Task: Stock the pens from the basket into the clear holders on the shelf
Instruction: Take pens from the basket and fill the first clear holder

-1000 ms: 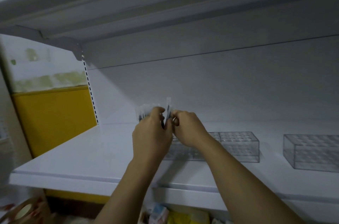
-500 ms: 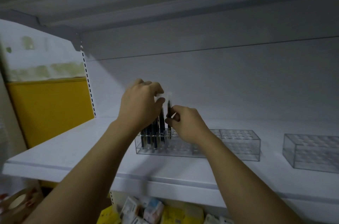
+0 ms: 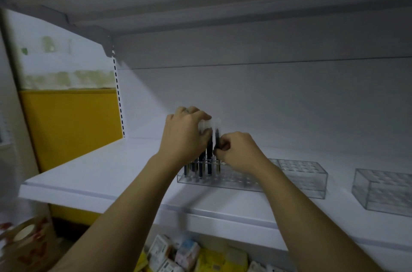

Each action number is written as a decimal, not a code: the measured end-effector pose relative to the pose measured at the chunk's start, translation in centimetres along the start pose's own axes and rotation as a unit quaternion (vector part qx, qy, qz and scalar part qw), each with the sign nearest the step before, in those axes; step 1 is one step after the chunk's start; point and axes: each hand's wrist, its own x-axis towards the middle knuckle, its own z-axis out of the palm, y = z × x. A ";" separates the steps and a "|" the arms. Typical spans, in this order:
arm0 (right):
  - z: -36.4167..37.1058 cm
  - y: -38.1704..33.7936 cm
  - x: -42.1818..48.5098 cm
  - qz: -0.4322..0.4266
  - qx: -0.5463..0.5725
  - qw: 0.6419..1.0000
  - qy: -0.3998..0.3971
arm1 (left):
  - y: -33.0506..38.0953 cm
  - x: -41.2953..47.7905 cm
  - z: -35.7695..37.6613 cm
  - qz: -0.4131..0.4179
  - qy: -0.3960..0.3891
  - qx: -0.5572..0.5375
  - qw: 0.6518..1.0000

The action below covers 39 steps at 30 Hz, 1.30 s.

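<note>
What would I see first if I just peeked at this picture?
Two bare hands meet mid-shelf: the left hand grips a bunch of dark pens standing in the long clear plastic holder, while the right hand pinches a single dark pen beside them. Farther right, another clear plastic holder sits on the white shelf.

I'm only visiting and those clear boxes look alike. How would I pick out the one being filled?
Find the white shelf, where clear holders stand in a row. Take the leftmost holder, below the left hand and right hand. It alone has dark pens standing upright in it; its neighbours to the right hold none.
</note>
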 end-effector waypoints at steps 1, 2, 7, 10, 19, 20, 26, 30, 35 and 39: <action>-0.1 -0.1 0.0 0.009 0.010 1.000 -0.003 | -0.1 -0.2 -0.2 0.009 -0.009 0.007 1.000; -0.3 -0.3 -0.2 0.018 0.026 1.000 -0.001 | -0.2 -0.5 -0.6 0.014 -0.014 0.011 1.000; -2.2 -1.3 -3.1 -0.007 0.054 0.993 0.101 | -0.5 -3.0 -2.7 0.026 0.013 0.016 0.999; -3.2 -2.2 -6.0 -0.044 0.018 0.990 0.132 | 0.6 -5.6 -3.1 0.044 0.014 0.010 0.999; -1.8 -0.9 -18.6 -0.057 -0.052 0.989 0.128 | 4.5 -15.7 -2.9 0.064 0.012 -0.057 0.996; -1.2 -0.5 -20.2 -0.052 -0.055 0.990 0.123 | 4.8 -17.1 -2.6 0.065 0.002 -0.063 0.996; 3.9 3.0 -27.7 0.007 -0.057 0.997 0.044 | 5.9 -25.8 1.1 0.060 -0.096 -0.104 0.988; 8.8 7.3 -31.7 0.101 -0.051 0.991 -0.071 | 6.3 -31.5 5.1 0.007 -0.221 -0.115 0.969; 14.7 13.2 -36.7 0.218 -0.036 0.954 -0.201 | 7.0 -38.5 10.8 -0.030 -0.386 -0.111 0.915; 18.6 17.2 -40.2 0.279 -0.023 0.922 -0.267 | 7.8 -43.3 14.8 -0.055 -0.473 -0.124 0.871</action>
